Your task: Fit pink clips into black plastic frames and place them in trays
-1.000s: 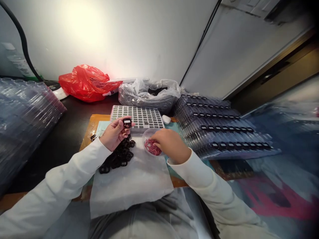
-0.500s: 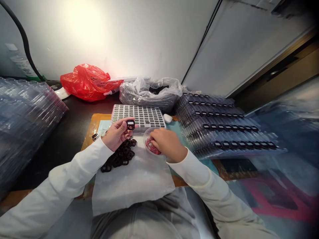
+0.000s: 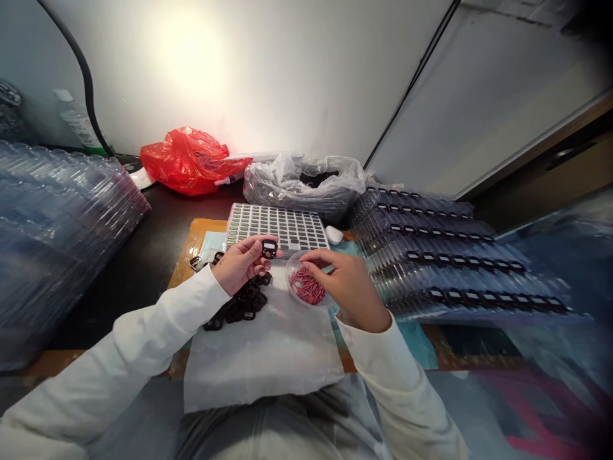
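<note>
Between thumb and fingers, my left hand (image 3: 243,263) holds up a small black plastic casing (image 3: 269,248) with a light rectangular window. My right hand (image 3: 347,281) is pinched over a round clear dish (image 3: 289,281) of small pinkish-red stick-like pieces (image 3: 309,287); whatever is at its fingertips is too small to make out. More black casings (image 3: 239,303) lie in a loose pile below my left hand, on a white sheet (image 3: 268,364). Behind both hands sits a white tray (image 3: 230,237) with rows of small dark rectangular pieces in its compartments.
Stacked clear trays holding rows of black casings (image 3: 460,260) rise at the right. Another stack of clear plastic trays (image 3: 62,236) stands at the left. Along the wall are a red plastic bag (image 3: 184,163) and a clear bag-lined container (image 3: 301,191). A small white case (image 3: 334,235) rests beside the compartment tray.
My right hand has lifted and drawn back from inside the dish, uncovering more of the red pieces. My left hand still holds the black casing. The whole view has shifted slightly.
</note>
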`<state>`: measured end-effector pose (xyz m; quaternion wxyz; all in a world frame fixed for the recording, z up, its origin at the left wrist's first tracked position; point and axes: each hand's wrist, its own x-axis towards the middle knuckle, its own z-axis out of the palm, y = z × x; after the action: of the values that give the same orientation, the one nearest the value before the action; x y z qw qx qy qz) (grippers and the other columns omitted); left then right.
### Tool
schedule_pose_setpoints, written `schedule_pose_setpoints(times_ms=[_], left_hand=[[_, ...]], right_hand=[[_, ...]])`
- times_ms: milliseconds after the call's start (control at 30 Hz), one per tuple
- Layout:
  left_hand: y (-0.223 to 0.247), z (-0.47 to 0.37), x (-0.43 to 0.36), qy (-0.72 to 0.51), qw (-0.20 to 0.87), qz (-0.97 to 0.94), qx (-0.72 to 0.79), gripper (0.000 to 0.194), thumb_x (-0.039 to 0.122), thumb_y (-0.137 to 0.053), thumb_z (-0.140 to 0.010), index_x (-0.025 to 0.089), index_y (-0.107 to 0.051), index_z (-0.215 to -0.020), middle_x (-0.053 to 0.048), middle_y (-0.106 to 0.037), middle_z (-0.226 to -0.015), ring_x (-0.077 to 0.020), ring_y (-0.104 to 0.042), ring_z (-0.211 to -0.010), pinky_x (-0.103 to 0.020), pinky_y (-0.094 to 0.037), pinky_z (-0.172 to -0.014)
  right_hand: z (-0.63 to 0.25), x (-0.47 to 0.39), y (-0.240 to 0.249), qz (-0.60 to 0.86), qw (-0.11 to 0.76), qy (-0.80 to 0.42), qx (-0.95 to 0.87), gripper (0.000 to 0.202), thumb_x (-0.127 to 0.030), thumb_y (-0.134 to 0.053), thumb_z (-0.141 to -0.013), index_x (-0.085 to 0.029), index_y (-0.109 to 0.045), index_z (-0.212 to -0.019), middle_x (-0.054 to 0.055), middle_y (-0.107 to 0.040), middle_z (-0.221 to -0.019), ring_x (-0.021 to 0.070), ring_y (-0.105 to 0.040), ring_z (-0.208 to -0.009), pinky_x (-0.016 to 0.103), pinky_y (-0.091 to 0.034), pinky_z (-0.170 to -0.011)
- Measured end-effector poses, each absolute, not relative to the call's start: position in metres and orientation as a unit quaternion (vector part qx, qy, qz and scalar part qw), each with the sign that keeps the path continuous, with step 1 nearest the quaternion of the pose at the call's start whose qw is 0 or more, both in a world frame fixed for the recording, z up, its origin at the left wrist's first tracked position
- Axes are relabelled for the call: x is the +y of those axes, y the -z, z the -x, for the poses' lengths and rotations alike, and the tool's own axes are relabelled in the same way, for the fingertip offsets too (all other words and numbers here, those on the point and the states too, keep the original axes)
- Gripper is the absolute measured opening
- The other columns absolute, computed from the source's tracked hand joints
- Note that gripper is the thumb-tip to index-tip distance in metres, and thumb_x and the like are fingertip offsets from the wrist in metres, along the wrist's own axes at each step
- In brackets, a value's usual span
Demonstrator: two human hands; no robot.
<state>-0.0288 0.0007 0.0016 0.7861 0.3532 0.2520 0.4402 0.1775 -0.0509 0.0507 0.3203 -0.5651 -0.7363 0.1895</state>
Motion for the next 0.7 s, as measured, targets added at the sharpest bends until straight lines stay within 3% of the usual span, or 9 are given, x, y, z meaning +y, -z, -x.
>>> schedule_pose_setpoints(times_ms=[167, 400, 700], left_hand=[[-0.002, 0.026, -0.004, -0.420, 0.790, -0.362, 0.261, 0.042, 0.044, -0.080, -0.065, 0.018, -0.073, -0.096, -0.008, -0.072, -0.079, -0.0086, -0.057, -0.054, -0.019, -0.044, -0.050], [0.003, 0.026, -0.006, -0.421, 0.784, -0.379, 0.255, 0.039, 0.042, -0.079, -0.067, 0.019, -0.074, -0.099, -0.003, -0.066, -0.069, -0.0092, -0.058, -0.056, -0.020, -0.046, -0.053], [0.002, 0.026, -0.007, -0.432, 0.772, -0.392, 0.253, 0.039, 0.039, -0.082, -0.063, 0.020, -0.075, -0.097, -0.005, -0.069, -0.080, -0.0120, -0.063, -0.063, -0.020, -0.046, -0.053]], right_hand=[[-0.166, -0.054, -0.053, 0.528, 0.403, -0.198, -0.721, 0.012, -0.018, -0.064, -0.081, -0.023, -0.071, -0.089, -0.002, -0.073, -0.085, 0.0128, -0.067, -0.074, 0.022, -0.053, -0.062], [-0.148, -0.058, -0.058, 0.463, 0.455, -0.128, -0.750, 0.019, -0.012, -0.062, -0.084, -0.026, -0.074, -0.088, -0.001, -0.073, -0.087, 0.0127, -0.067, -0.080, 0.024, -0.053, -0.071], [-0.142, -0.057, -0.057, 0.478, 0.438, -0.088, -0.756, 0.013, -0.015, -0.063, -0.084, -0.024, -0.073, -0.085, -0.001, -0.074, -0.083, 0.0141, -0.066, -0.078, 0.027, -0.050, -0.072]])
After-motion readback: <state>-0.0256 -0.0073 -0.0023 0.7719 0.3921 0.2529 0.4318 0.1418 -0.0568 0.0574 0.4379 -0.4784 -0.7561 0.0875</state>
